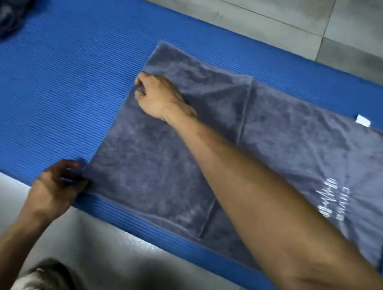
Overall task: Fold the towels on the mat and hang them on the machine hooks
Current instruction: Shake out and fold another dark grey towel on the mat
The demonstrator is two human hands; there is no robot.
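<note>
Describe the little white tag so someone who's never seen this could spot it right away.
Find the blue mat across the grey floor, then the flat grey towel on it. The white tag sticks out from the towel's far edge near its right end, the only white patch there.

Floor point(228, 6): grey tiles, thin dark grout lines, scuffed. Bright glare patch point(124, 240) on the near tiles, just below the lower grip; far tiles dimmer.
</note>
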